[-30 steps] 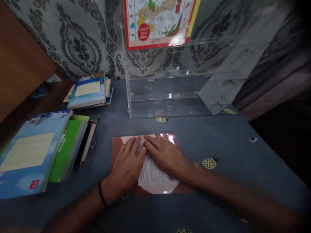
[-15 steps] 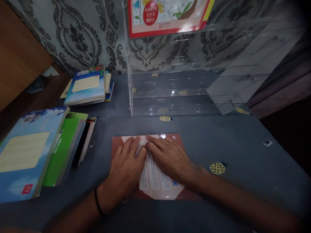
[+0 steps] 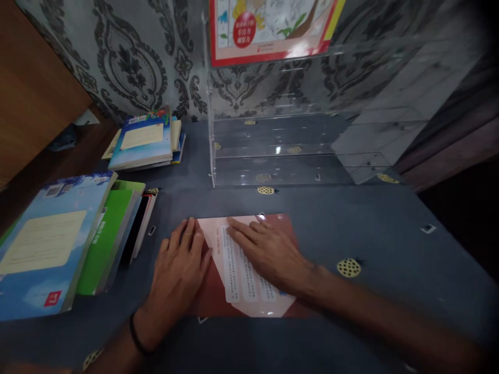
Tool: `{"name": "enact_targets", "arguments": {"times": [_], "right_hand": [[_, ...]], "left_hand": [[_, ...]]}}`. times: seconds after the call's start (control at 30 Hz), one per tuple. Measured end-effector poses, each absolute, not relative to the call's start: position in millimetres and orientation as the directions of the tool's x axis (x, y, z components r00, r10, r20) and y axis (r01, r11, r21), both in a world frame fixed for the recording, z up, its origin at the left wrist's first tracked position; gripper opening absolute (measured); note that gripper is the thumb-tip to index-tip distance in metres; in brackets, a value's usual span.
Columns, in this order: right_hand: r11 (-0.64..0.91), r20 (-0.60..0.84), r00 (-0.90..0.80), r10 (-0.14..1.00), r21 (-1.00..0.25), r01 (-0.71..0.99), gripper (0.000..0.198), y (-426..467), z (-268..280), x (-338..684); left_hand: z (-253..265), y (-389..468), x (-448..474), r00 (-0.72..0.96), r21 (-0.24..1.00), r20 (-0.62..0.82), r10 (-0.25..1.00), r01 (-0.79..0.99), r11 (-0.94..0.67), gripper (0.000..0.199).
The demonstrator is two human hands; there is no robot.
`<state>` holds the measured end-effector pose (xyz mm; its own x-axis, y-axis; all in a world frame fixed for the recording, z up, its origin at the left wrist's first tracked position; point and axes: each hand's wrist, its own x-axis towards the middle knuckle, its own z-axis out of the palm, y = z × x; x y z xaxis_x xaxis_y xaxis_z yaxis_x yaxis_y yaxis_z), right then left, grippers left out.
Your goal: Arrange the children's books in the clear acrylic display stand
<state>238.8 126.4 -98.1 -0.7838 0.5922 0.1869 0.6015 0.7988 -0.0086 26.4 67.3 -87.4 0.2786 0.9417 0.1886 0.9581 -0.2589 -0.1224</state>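
A glossy reddish-brown and pink printed sheet, covered with columns of text, lies flat on the cloth-covered table; whether it is one leaf or a thin booklet I cannot tell. My left hand rests palm down over its left edge, fingers stretched toward the upper left corner. On the upper right part lies my right hand, also palm down, with its fingers extended across the text. Neither hand grips anything. Part of the sheet's left side and right side is hidden under the hands.
A clear acrylic rack stands at the back, holding a red-bordered picture book high up. To the left are a blue book, a green book and a further book stack. The dark blue tablecloth bears pineapple prints.
My left hand has slid leftward from the sheet's middle to its left edge, uncovering more text. My right hand has barely moved. The view has shifted slightly.
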Motion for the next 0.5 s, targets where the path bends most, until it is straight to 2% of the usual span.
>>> {"name": "enact_targets", "arguments": {"times": [0.1, 0.23, 0.37, 0.5], "right_hand": [[0.838, 0.127, -0.829, 0.544, -0.028, 0.545, 0.047, 125.5, -93.1, 231.4], [0.783, 0.062, -0.78, 0.623, -0.046, 0.621, 0.045, 125.2, -88.1, 234.6], [0.714, 0.089, -0.709, 0.699, -0.047, 0.698, 0.044, 123.9, -90.1, 262.6], [0.614, 0.157, -0.597, 0.787, -0.104, 0.782, 0.039, 121.8, -97.0, 300.7]], "left_hand": [[-92.1, 67.9, 25.3, 0.299, -0.148, 0.215, 0.93, 0.951, -0.271, 0.034], [-94.8, 69.4, 23.6, 0.341, -0.18, 0.249, 0.906, 0.936, -0.303, 0.036], [-92.5, 69.7, 23.2, 0.373, -0.204, 0.245, 0.895, 0.922, -0.328, 0.038], [-90.5, 70.0, 24.7, 0.376, -0.212, 0.243, 0.894, 0.92, -0.329, 0.038]]}}
